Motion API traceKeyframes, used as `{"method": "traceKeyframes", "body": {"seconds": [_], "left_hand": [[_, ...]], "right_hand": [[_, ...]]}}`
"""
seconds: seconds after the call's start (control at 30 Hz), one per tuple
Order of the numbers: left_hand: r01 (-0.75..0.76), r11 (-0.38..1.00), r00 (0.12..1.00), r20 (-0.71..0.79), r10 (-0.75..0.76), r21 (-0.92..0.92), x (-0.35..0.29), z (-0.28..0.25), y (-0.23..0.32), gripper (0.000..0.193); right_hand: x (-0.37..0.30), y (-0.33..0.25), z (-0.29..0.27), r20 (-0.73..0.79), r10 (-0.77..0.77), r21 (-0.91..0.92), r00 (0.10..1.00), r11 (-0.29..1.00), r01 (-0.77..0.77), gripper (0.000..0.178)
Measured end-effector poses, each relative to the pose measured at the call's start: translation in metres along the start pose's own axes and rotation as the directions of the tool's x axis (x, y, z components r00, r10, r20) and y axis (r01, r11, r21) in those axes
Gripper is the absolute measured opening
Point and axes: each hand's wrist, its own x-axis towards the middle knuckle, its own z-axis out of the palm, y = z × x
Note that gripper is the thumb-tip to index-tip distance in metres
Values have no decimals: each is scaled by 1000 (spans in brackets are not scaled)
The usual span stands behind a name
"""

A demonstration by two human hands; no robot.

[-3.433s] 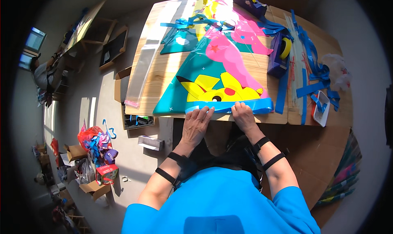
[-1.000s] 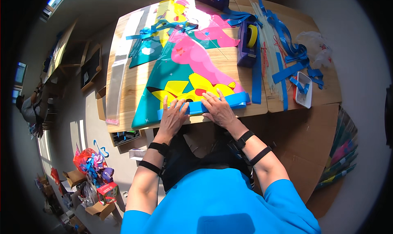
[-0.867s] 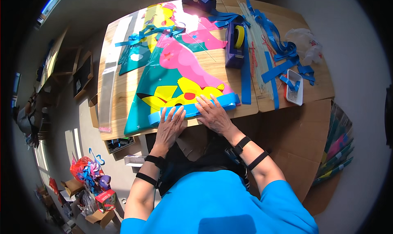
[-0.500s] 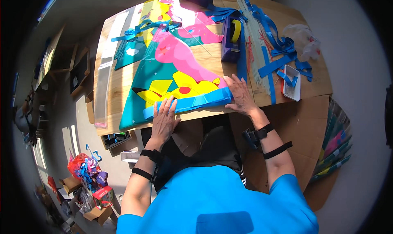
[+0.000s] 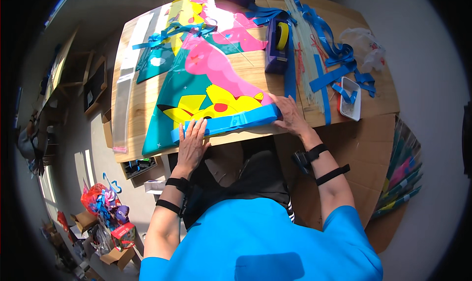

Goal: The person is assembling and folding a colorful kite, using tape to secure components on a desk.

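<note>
My fingers [image 5: 198, 129] near both ends of a blue strip [image 5: 236, 121].
My left hand [image 5: 191, 149] rests outspread, grasping nothing; I can't tell whether my right hand [image 5: 292, 117] pinches the strip. It lies along the near edge of a teal-and-pink sheet [image 5: 216, 77] on the tabletop [image 5: 255, 80]; both look light, floppy, slick, easily creased, best held flat near the ends. Beyond, a dispenser [image 5: 276, 64] carries yellow tape [image 5: 281, 36]; a white-and-red tray [image 5: 357, 104] has a blue scrap [image 5: 346, 95] inside.

We see glossy blue strip [image 5: 238, 120], shiny plastic-looking printed sheet [image 5: 211, 67], wood-grained tabletop [image 5: 143, 109], matt brown cardboard [image 5: 366, 148], crinkled plastic bag [image 5: 365, 45].
</note>
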Motion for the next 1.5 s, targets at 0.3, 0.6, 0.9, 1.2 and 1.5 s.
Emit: {"method": "traceKeyframes", "body": {"seconds": [0.3,0.6,0.9,1.2,1.5], "left_hand": [[-4,999,1000,11,3,41,-1,5,-1,81],[40,996,999,13,-39,-74,21,-12,5,96],[41,995,996,79,-34,-88,42,-5,-6,66],[-7,998,998,63,11,-67,30,-14,2,63],[-144,990,989,-26,144,3,5,1,-1,42]], "right_hand": [[9,-7,-2,-11,-1,16,1000,1000,1,95],[17,-33,-10,44,-140,-178,989,973,146,99],[38,-27,4,124,-195,-153,973,965,213,47],[23,-52,-3,41,-322,-314,946,894,318,60],[-6,-42,43,48,-279,-377,959,884,276,39]]}}
